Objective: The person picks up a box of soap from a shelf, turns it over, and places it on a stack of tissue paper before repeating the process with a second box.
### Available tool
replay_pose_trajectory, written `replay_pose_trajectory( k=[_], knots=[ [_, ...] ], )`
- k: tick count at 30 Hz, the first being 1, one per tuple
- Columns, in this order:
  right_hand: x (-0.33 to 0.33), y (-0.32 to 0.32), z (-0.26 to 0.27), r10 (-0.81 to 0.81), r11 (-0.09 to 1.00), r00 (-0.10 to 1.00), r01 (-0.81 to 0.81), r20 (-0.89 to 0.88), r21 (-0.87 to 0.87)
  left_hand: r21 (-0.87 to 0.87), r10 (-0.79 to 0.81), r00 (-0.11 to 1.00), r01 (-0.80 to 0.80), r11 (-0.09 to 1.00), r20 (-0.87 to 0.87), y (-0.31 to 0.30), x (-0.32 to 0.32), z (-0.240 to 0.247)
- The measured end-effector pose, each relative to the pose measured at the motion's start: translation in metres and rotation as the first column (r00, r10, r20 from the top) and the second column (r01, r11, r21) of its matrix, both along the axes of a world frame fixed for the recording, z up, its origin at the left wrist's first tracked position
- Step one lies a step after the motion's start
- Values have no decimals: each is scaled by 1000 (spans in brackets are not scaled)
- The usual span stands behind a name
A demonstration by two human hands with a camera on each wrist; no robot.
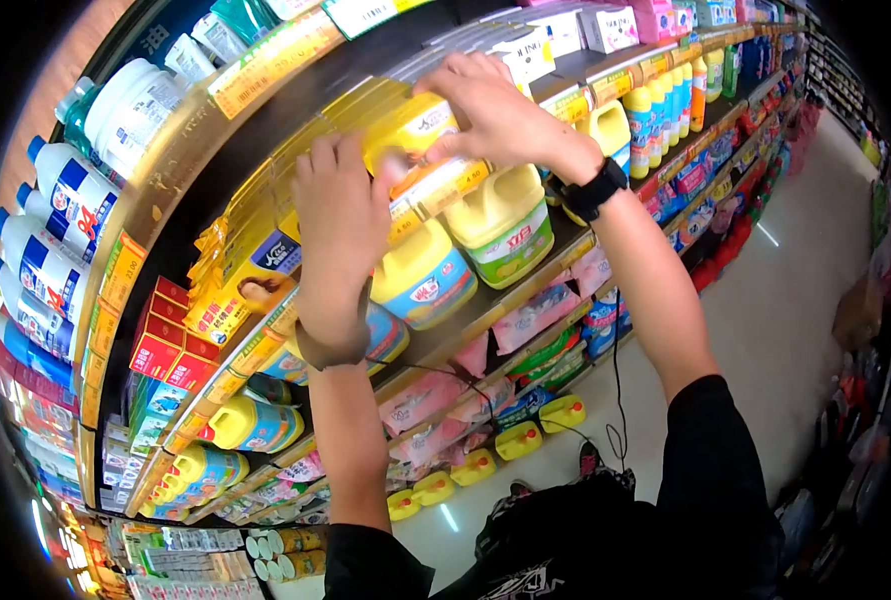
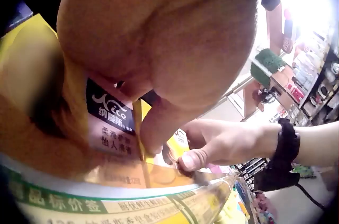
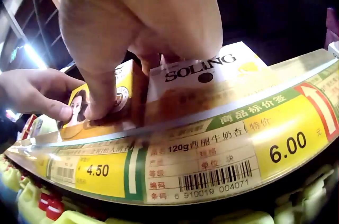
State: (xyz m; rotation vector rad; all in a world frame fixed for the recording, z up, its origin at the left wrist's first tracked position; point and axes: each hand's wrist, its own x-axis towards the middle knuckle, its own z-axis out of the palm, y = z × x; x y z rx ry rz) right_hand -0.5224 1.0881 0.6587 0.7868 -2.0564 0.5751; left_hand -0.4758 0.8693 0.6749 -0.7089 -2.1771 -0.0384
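Yellow Nice soap boxes (image 1: 430,118) stand in a row on the shelf behind a clear lip with price tags. My right hand (image 1: 495,112) reaches over one from the right, thumb on its printed front and fingers behind it in the right wrist view. From the left, my left hand (image 1: 340,215) grips at the same row, its thumb low at the side of a Nice box (image 2: 108,123) in the left wrist view. The two thumbs are close together. Beside the right hand stands a white Soling box (image 3: 206,70).
Large yellow detergent jugs (image 1: 510,220) fill the shelf below. White bleach bottles (image 1: 70,195) stand on the shelf at the left. Red boxes (image 1: 170,335) sit left of the soap. At the right, an aisle floor (image 1: 755,290) runs back between shelves.
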Motion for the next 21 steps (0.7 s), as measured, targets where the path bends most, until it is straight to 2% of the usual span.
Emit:
replay_pose_trajectory(
  k=[4, 7, 9, 11, 18, 19, 21],
  knots=[
    [-10, 0, -5, 1, 1000, 996, -3, -90, -17, 23, -75, 997, 75, 997, -6, -3, -3, 0],
    [-2, 3, 3, 20, 1000, 1000, -20, 10, -13, 88, -145, 987, 139, 986, 66, -7, -3, 6],
    [-1, 3, 8, 18, 1000, 1000, -18, 3, 2, 143, -188, 972, 168, 975, 143, -8, -3, 11],
    [-2, 3, 9, 46, 999, 999, -46, -7, -11, 162, -165, 975, 141, 977, 149, -8, -1, 13],
    [-4, 5, 14, 155, 985, 973, -140, 168, -100, 184, -156, 983, 138, 973, 92, -6, 2, 12],
    [-1, 5, 16, 244, 965, 945, -213, 216, -156, 192, -145, 985, 126, 973, 93, -5, 4, 13],
    [8, 7, 22, 420, 898, 858, -345, 295, -274, 446, -367, 908, 247, 860, 205, -1, 5, 16]
  ],
)
